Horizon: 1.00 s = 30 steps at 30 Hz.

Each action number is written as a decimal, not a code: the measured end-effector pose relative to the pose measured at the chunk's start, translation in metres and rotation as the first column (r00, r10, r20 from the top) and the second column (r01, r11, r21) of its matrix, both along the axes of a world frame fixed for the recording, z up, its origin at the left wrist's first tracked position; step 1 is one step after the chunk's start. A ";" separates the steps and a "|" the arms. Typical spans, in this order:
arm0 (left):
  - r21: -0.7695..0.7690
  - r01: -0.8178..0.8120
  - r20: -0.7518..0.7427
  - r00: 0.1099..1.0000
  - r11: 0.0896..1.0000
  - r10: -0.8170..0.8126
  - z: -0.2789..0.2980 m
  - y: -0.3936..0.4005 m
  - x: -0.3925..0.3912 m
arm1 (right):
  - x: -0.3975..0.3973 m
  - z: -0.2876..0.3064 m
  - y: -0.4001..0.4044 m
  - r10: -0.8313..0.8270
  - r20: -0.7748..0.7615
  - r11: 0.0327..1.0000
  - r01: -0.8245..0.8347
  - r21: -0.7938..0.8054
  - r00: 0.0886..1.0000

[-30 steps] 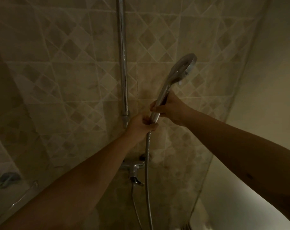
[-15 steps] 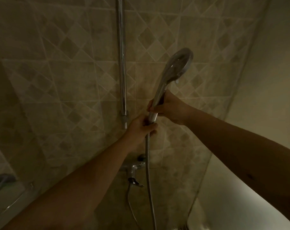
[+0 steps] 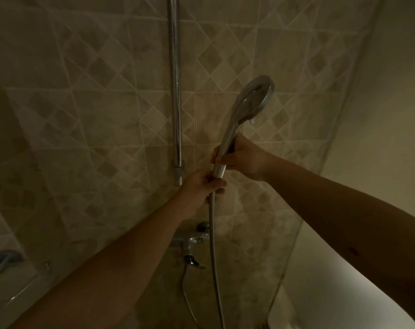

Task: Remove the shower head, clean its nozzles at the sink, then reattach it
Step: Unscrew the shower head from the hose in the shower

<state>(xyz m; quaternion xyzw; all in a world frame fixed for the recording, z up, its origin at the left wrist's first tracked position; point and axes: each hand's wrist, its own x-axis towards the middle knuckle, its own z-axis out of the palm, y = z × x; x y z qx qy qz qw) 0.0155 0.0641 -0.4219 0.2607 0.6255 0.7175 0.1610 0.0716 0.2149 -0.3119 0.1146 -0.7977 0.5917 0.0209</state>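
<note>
Head view, dim light: a tiled wall (image 3: pixel 87 119) with a diamond pattern fills the frame from 9 o'clock to 1 o'clock. A chrome riser rail (image 3: pixel 175 91) runs vertically from 12 o'clock down to frame centre. A mixer tap (image 3: pixel 192 243) is mounted on the wall at 6 o'clock, below the hands.

The shower head (image 3: pixel 249 103) is held clear of the wall at 1 o'clock from centre, nearly upright and leaning slightly right. A flexible metal hose (image 3: pixel 212 233) hangs from its base toward 6 o'clock and leaves the frame at the bottom edge.

The right hand (image 3: pixel 242 160) wraps the lower handle, fingers curled round it. The left hand (image 3: pixel 201 184) sits directly below, at 7 o'clock from the right hand, fingers closed on the hose connector at the handle base.

Handling, as a judgement:
- The shower head is probably light and rigid. Its smooth, glossy shell is likely slippery, particularly when wet.
- Grip the handle mid-length, not the round face.
- The hose is flexible and gives no support. Its weight pulls down on the joint.
- Steady the handle with one hand and turn the connector with the other.

Appearance: round silver face, tapering handle, chrome finish. The back of the face is toward the camera; the nozzles are not visible. A small pale tab or droplet shows below the rim.
</note>
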 end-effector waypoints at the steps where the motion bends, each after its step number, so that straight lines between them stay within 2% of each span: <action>1: -0.006 0.095 0.041 0.995 0.995 -0.095 -0.001 -0.007 -0.003 | 0.000 0.000 -0.001 -0.001 0.005 1.000 0.001 0.002 1.000; 3: -0.029 0.214 0.093 0.973 0.976 -0.210 -0.002 -0.015 -0.008 | 0.001 -0.001 -0.003 -0.005 0.007 1.000 0.005 0.030 1.000; 4: -0.043 0.207 0.091 0.975 0.977 -0.203 -0.003 -0.015 -0.010 | 0.000 -0.002 -0.004 -0.012 0.001 0.999 0.012 0.038 1.000; 7: -0.061 0.005 -0.005 1.000 0.998 -0.006 -0.001 -0.002 -0.008 | -0.003 -0.004 -0.007 -0.043 -0.022 0.999 0.044 0.021 0.999; 9: -0.116 -0.135 -0.170 0.979 0.984 0.114 -0.002 0.008 -0.005 | -0.004 -0.004 -0.008 -0.047 -0.026 0.999 0.048 0.020 0.999; 11: -0.132 -0.218 -0.216 0.959 0.967 0.186 -0.006 0.011 -0.003 | -0.004 -0.003 -0.008 -0.044 -0.021 0.998 0.044 0.034 0.999; 13: -0.071 -0.160 -0.123 0.981 0.985 0.151 -0.006 0.006 0.000 | -0.004 -0.002 -0.007 -0.044 -0.025 0.998 0.045 0.051 0.999; 15: -0.064 -0.040 -0.041 0.998 0.997 0.037 -0.006 -0.003 0.000 | -0.003 -0.002 -0.005 -0.045 -0.006 0.998 0.045 0.039 0.999; 17: -0.083 0.043 -0.004 0.999 0.996 -0.044 -0.006 -0.010 0.000 | -0.002 -0.004 -0.004 -0.041 0.022 0.999 0.041 0.001 0.999; 20: -0.070 0.056 -0.005 0.998 0.996 -0.056 -0.003 -0.009 0.006 | -0.002 -0.005 -0.004 -0.046 0.024 0.999 0.047 -0.017 0.999; 23: -0.058 -0.012 -0.121 0.993 0.998 0.005 -0.001 0.001 0.011 | 0.000 -0.003 -0.005 -0.045 0.014 0.999 0.045 0.006 0.999; 27: -0.117 -0.341 -0.300 0.907 0.933 0.294 -0.004 0.015 0.018 | 0.003 0.000 -0.006 -0.039 0.019 0.999 0.039 -0.002 0.999; 28: -0.109 -0.382 -0.291 0.895 0.918 0.338 -0.004 0.016 0.019 | 0.003 0.001 -0.006 -0.041 0.022 0.999 0.041 -0.016 0.999; 30: -0.065 -0.308 -0.177 0.940 0.949 0.293 -0.006 0.012 0.016 | 0.005 0.002 -0.003 -0.049 0.010 0.998 0.049 -0.024 0.999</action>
